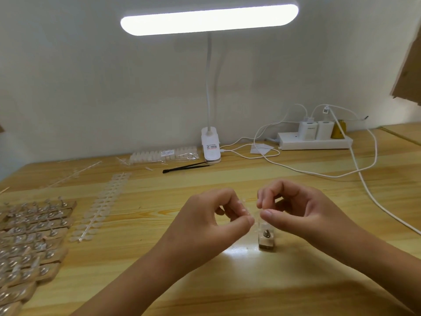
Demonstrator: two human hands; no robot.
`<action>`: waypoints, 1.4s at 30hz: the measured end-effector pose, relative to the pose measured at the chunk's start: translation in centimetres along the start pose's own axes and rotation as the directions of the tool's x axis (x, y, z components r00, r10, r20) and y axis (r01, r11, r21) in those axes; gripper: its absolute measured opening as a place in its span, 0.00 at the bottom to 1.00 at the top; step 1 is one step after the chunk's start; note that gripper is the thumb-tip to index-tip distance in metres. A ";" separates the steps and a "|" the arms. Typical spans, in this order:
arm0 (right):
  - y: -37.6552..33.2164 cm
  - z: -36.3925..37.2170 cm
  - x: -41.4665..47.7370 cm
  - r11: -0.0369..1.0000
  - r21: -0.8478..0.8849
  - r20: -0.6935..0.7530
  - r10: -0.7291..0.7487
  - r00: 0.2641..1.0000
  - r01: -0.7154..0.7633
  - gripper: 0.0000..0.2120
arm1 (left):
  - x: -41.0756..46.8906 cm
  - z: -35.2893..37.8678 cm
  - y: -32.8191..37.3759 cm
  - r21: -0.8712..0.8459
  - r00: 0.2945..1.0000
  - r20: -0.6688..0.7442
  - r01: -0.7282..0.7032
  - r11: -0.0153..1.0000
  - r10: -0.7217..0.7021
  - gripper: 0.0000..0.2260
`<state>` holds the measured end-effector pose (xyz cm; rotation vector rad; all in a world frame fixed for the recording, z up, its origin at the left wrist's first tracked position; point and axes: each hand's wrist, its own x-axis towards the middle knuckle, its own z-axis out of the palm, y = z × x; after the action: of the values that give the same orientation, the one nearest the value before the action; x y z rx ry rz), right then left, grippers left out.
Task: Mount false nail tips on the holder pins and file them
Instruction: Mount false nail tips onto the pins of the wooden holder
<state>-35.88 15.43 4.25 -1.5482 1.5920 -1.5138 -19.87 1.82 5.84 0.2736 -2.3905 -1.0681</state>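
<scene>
You hold both hands just above the table (pixel 159 226), meeting over the holder (pixel 266 241), a small wooden block whose pin (pixel 266 234) stands bare right below your fingertips. Your left hand (pixel 211 221) pinches a clear piece (pixel 244 207) of tips between thumb and curled fingers. Your right hand (pixel 305 213) has thumb and forefinger pressed together on the piece's near end, probably to snap one tip free, though the plastic is too clear to show where it parts. Working this close over the pin makes sense: a freed tip has only a short way to its seat. The block sits under the lamp (pixel 208 18), where the glare falls, so the clear edge shows. To your left lie rows of blocks (pixel 34 236) that seem already filled, and beside them the long strips (pixel 102 206) of spare tips, kept within reach. I judge mounting is the step in hand, and this pin's tip is not yet filed.
</scene>
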 end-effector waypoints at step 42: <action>3.5 -1.9 1.0 0.908 -0.415 -0.190 -0.033 0.981 -0.050 0.08 | 0.8 0.8 -2.6 -0.857 0.869 0.352 0.449 0.254 -0.349 0.10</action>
<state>-39.21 14.48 2.07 -1.6438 2.1457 -1.4150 -21.04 0.33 3.74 0.4203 -1.3535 -2.5396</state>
